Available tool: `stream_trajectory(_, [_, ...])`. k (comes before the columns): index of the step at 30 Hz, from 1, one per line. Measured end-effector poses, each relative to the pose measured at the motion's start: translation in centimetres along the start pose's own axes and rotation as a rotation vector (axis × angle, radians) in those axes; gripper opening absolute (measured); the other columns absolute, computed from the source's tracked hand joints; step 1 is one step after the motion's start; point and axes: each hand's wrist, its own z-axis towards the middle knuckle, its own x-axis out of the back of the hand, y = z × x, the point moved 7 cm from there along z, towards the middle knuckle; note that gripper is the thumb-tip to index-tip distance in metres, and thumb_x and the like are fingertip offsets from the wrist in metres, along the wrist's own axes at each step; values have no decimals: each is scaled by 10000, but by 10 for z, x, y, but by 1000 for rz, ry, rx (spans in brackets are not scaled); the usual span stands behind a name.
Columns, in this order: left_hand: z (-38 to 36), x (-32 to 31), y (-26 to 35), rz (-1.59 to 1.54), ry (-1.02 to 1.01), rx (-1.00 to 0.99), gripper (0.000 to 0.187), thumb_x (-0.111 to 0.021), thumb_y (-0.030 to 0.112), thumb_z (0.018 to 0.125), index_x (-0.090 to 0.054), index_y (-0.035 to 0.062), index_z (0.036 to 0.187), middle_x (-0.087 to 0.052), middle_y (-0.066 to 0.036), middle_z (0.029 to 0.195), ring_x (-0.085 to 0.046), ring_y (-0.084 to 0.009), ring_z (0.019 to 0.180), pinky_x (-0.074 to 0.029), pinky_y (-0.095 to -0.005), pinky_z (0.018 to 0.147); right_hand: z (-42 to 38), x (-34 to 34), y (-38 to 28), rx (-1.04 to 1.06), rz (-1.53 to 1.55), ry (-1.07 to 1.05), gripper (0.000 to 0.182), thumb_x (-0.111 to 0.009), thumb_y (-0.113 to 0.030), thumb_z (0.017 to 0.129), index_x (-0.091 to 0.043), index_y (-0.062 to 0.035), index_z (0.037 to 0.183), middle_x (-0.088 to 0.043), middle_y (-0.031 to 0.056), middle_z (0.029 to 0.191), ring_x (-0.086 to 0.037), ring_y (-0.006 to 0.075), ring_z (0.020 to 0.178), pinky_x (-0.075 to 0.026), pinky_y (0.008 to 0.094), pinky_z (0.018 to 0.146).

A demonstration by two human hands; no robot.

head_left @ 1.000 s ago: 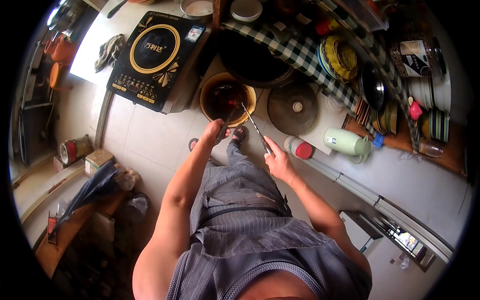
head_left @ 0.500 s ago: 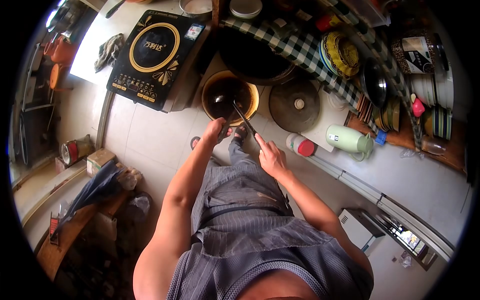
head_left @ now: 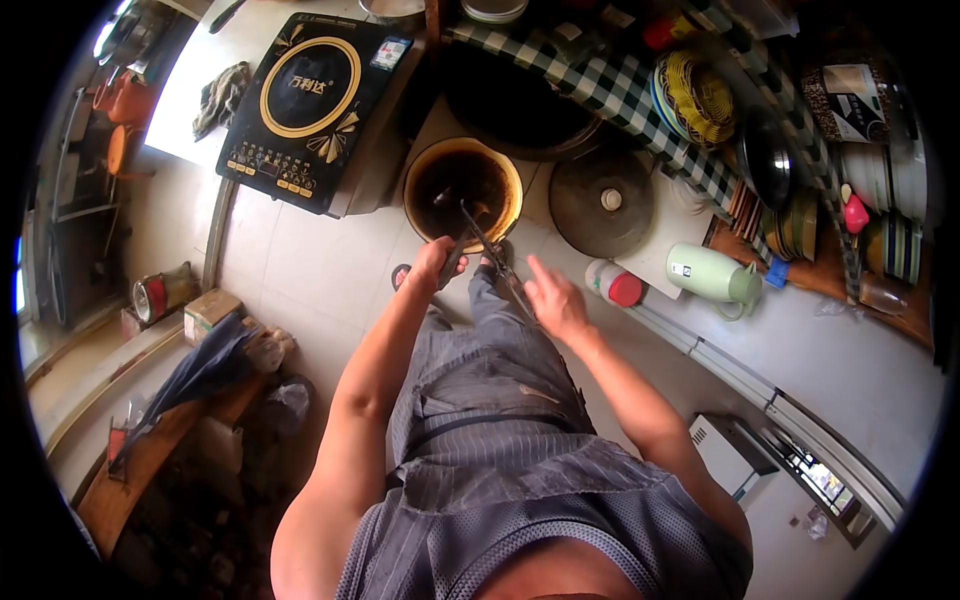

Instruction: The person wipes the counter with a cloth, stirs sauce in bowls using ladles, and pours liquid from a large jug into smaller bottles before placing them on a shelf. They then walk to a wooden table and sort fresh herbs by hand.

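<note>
My left hand (head_left: 433, 262) is closed around a dark, flat, narrow piece (head_left: 453, 260) in front of the round pot. From there a long, thin dark metal tool (head_left: 508, 275) slants over the pot's near rim, its tip above the opening; whether the two pieces are joined, I cannot tell. My right hand (head_left: 556, 305) is beside the tool's lower end, index finger stretched out and slightly blurred. Below the tool's tip stands the yellowish pot (head_left: 514, 190), its inside coated dark brown. Next to it lies a round grey lid (head_left: 603, 205) with a pale knob.
A black induction cooker (head_left: 312, 95) stands to the left of the pot, with a crumpled rag (head_left: 221, 98) beyond it. To the right are a red-lidded jar (head_left: 613, 284) and a green thermos (head_left: 712, 280). A large dark wok (head_left: 515, 110) sits behind the pot.
My right hand has come off the tool and shifted right, its index finger now extended. My left hand keeps its hold. The whole view has shifted slightly.
</note>
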Motion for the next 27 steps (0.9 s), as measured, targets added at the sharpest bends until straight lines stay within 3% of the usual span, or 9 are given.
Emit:
stream_trajectory(5, [-31,2,1,75,46,-4,278,-432,175,935,-542,-77,971,-617,-155,654,-589,-220,509,-528,-300,490,41,41,101,-193,-88,221,376,-596,-215,915,-547,-24,1235,-575,234,988,-588,421,888,-490,483,762])
stream_trajectory(10, [-67,6,-6,102,85,-36,271,-419,163,938,-563,-66,943,-615,-148,646,-587,-209,512,-515,-294,485,76,41,212,-357,-313,257,460,-665,-258,862,-520,-40,1241,-560,275,998,-575,436,937,-479,492,810])
stream_trajectory(11, [-78,5,-7,118,100,-28,271,-415,159,938,-568,-65,939,-614,-147,645,-587,-206,511,-513,-294,482,81,32,237,-415,-311,231,524,-661,-283,864,-483,-74,1311,-548,277,1052,-577,441,975,-488,492,835])
stream_trajectory(12, [-85,5,-10,113,93,-37,347,-378,204,946,-568,-43,793,-611,-141,621,-580,-204,489,-499,-307,480,83,33,243,-501,-307,244,543,-673,-274,855,-482,-92,1329,-544,286,1088,-563,444,1003,-479,495,852])
stream_trajectory(14, [-105,4,-12,118,123,-42,356,-378,208,944,-573,-44,787,-613,-142,619,-579,-205,489,-500,-305,486,88,21,266,-592,-306,270,585,-694,-278,838,-473,-143,1362,-535,291,1135,-556,446,1037,-478,501,869])
stream_trajectory(17, [-133,0,-11,129,149,-52,380,-376,221,938,-584,-40,755,-614,-145,614,-577,-209,491,-491,-298,498,102,4,284,-623,-318,175,610,-657,-329,866,-425,-134,1396,-519,252,1189,-564,408,1068,-501,475,884])
stream_trajectory(19, [-145,6,-13,128,204,-56,377,-377,221,935,-582,-36,749,-611,-147,611,-573,-211,495,-477,-297,493,109,3,273,-575,-333,223,590,-664,-334,864,-448,-138,1377,-533,245,1147,-569,400,1049,-508,476,872])
stream_trajectory(22, [-168,1,-13,126,209,-34,354,-383,217,929,-565,-33,754,-594,-149,603,-556,-211,489,-456,-307,483,113,11,272,-601,-367,298,420,-672,-340,866,-554,-132,1211,-567,234,1051,-601,410,967,-541,476,774])
stream_trajectory(27, [-189,11,-25,78,190,2,318,-376,213,931,-523,-57,848,-567,-164,619,-543,-231,500,-445,-320,484,104,14,278,-621,-422,285,314,-658,-322,867,-585,-154,1122,-572,246,1022,-625,414,882,-543,485,730])
